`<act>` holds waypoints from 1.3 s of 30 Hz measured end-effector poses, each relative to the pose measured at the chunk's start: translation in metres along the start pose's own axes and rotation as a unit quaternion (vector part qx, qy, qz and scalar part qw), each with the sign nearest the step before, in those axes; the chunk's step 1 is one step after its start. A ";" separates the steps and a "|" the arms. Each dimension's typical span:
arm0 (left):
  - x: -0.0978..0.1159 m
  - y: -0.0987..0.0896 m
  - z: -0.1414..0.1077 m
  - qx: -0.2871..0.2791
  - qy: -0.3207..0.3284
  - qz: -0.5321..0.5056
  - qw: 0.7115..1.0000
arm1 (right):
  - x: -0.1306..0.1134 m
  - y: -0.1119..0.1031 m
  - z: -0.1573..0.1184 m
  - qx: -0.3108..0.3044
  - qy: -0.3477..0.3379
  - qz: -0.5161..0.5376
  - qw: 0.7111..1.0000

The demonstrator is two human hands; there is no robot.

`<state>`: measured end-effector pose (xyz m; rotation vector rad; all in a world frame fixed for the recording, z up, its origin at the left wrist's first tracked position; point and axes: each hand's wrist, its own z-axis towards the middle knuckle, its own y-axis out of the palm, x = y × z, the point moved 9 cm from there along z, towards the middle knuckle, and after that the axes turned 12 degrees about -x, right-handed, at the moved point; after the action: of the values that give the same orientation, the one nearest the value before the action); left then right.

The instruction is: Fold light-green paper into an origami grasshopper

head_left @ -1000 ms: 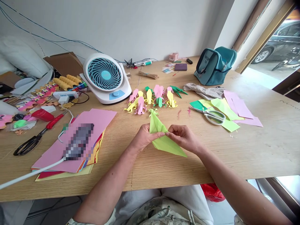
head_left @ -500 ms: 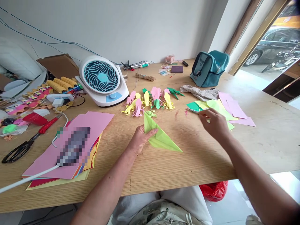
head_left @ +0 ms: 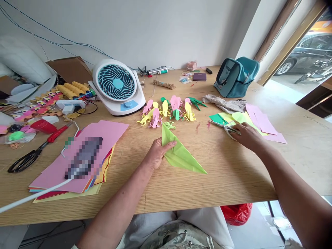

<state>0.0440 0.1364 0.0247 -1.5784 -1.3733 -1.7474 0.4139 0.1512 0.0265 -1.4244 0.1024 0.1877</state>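
Observation:
A folded sheet of lime-green paper (head_left: pixel 183 157) slants over the table's middle, its long point aimed down and right. My left hand (head_left: pixel 157 154) is closed on its left edge, thumb on top. To the right, my right hand (head_left: pixel 250 136) is closed around the handle end of a pair of scissors (head_left: pixel 220 124). Their blades point left, next to green and yellow paper pieces (head_left: pixel 240 117). Part of the handles is hidden by my fingers. Beyond the folded sheet stand several pink, yellow and green folded paper flowers (head_left: pixel 175 103).
A stack of coloured paper (head_left: pixel 52 173) with a blurred-out object on top lies at left, near red-and-black shears (head_left: pixel 38 148). Behind are a white fan (head_left: pixel 118 86), a bundle of sticks (head_left: pixel 164 84) and a teal bag (head_left: pixel 234 77). Pink sheets (head_left: pixel 276 137) lie at right.
My right hand has moved slightly right and down and now grips the scissors' handles. My left hand still holds the folded paper. The view has shifted a little.

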 end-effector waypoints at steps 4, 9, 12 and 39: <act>0.000 0.002 0.000 -0.002 -0.009 -0.014 1.000 | -0.004 -0.006 -0.005 -0.004 -0.010 -0.043 0.999; -0.001 0.006 -0.001 -0.017 -0.010 -0.034 0.999 | -0.047 -0.026 -0.035 0.021 0.042 0.039 0.998; -0.005 0.011 -0.003 -0.041 -0.019 -0.057 0.997 | -0.099 -0.010 -0.055 -0.077 0.002 0.275 0.958; 0.001 0.023 -0.011 -0.057 0.045 0.028 0.997 | -0.221 -0.016 -0.102 -0.176 -0.193 0.118 0.958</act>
<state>0.0566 0.1176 0.0361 -1.5593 -1.1951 -1.8686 0.2040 0.0334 0.0672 -1.7019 -0.0885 0.7056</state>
